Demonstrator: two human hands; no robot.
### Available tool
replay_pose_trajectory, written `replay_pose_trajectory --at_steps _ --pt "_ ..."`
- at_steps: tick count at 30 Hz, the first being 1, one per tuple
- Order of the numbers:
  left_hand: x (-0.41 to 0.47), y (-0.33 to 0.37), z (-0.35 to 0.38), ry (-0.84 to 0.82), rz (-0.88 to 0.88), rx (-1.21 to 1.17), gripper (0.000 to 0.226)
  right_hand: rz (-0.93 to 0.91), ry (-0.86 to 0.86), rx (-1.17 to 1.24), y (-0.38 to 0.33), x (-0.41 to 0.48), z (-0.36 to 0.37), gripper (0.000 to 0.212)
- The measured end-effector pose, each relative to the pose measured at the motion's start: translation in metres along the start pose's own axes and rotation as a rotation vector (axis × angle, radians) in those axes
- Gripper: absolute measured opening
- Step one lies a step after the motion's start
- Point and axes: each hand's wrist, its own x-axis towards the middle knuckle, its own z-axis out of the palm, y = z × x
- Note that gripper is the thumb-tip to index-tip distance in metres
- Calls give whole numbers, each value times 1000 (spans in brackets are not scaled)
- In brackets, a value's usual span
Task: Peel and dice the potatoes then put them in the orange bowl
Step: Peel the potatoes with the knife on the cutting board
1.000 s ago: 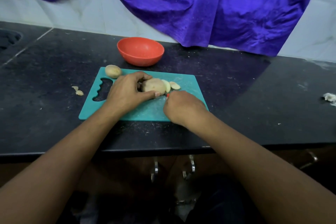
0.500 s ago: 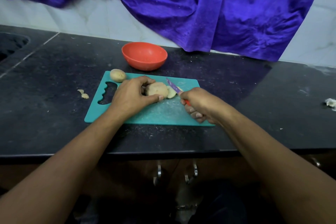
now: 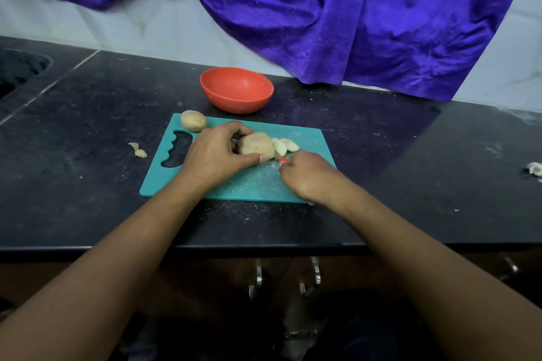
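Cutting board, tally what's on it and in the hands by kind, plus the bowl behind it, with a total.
Potatoes: 2, a whole potato and a part-sliced potato held by the left hand
Cut slices: 2 showing
Knife: 1, only its red handle tip shows in the right hand
Bowl: 1
Total: 6

left hand [image 3: 215, 152] grips potato [image 3: 255, 143], right hand [image 3: 306, 177] grips knife [image 3: 283, 159].

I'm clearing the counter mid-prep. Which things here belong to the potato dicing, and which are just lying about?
For the job: held potato, potato slices, whole potato, knife, teal cutting board, orange bowl.
Lying about: peel scrap left of the board, white scrap far right, purple cloth.
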Motion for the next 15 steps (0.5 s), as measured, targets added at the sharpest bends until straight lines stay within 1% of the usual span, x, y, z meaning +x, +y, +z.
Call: replay_pose_trajectory --at_steps 4,6,12,15 --pt "0 2 -1 -1 -9 -3 55 1 58 -170 -9 -7 4 22" --pt "-1 2 -1 -1 -8 -9 55 0 77 -212 -12 -9 5 20" --pt "-2 2 0 -7 -20 -25 56 -5 102 -254 -16 -8 5 29" --pt "-2 2 0 -8 -24 -27 55 -5 114 -320 -20 -9 6 30"
